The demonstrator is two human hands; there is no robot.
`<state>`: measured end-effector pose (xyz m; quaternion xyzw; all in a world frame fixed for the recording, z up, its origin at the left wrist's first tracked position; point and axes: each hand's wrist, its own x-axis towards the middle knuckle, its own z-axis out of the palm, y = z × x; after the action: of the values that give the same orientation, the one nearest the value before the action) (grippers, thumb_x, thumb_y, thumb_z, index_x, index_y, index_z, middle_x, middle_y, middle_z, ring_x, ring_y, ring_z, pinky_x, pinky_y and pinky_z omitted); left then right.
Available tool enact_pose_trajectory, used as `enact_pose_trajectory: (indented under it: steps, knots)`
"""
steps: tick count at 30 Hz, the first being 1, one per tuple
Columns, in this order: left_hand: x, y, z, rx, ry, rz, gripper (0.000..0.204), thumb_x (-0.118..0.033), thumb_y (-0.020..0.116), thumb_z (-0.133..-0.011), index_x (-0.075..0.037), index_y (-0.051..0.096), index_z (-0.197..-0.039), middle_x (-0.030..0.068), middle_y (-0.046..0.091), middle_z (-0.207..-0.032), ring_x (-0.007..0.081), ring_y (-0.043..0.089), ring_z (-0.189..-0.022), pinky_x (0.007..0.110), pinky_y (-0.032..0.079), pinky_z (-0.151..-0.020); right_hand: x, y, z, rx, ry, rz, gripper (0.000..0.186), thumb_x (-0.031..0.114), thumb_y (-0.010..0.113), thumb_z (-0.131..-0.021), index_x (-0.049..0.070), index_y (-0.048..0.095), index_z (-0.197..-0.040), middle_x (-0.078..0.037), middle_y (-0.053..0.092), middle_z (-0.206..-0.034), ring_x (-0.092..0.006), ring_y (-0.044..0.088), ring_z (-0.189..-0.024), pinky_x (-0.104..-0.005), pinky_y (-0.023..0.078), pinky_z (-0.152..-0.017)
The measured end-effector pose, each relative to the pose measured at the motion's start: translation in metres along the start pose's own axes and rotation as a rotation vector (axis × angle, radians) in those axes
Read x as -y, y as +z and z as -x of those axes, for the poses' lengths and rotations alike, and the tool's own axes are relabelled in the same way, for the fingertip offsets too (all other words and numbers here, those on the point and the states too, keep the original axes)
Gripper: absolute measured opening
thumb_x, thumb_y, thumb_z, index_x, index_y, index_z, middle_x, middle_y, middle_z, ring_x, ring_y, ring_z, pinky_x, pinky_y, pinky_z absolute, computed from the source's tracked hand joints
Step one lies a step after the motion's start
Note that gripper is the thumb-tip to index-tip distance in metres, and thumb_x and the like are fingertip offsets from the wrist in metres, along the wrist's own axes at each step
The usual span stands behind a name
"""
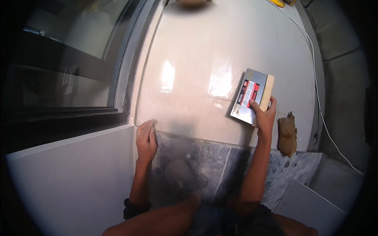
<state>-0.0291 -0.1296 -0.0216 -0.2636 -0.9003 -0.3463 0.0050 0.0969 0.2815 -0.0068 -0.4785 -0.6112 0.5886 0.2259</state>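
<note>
My right hand (264, 115) grips a wide flat steel trowel (241, 109) along its pale edge handle, thumb on the red-and-white labelled face, held at the glossy cream tiled surface (181, 67). My left hand (146, 139) is at that surface's near left edge, fingers pressed together; whether they hold anything small is too unclear to tell. A torn brown piece of paper or card (287, 135) lies just right of my right forearm.
A dark-framed glass panel (78, 59) stands at left above a grey board (71, 173). Grey marbled tiles (210, 169) are below my hands. A white cable (330, 141) runs down the right side beside darker grey slabs. A yellow object (278, 3) sits at top right.
</note>
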Motion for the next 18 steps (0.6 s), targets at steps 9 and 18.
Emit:
enact_pose_trajectory:
  steps: [9, 18]
  knots:
    - [0.021, 0.026, 0.014, 0.041, -0.01, -0.159, 0.055, -0.015, 0.062, -0.103, 0.006, 0.051, -0.153, 0.0239, 0.062, -0.148, 0.0449, 0.056, -0.138, 0.056, 0.037, -0.122, -0.032, 0.044, 0.025, 0.22, -0.139, 0.125, 0.098, 0.009, 0.096, -0.075, 0.0, 0.034, -0.151, -0.021, 0.065, -0.132, -0.028, 0.069, -0.116, -0.0401, 0.058, -0.1]
    - [0.02, 0.025, 0.009, 0.082, -0.009, -0.18, 0.06, -0.013, 0.06, -0.103, 0.008, 0.044, -0.156, 0.0266, 0.057, -0.152, 0.0458, 0.053, -0.14, 0.057, 0.035, -0.123, 0.007, 0.19, 0.103, 0.466, -0.124, 0.451, 0.099, 0.005, 0.083, -0.085, 0.007, 0.022, -0.162, -0.036, 0.07, -0.121, -0.0542, 0.069, -0.114, -0.0558, 0.055, -0.098]
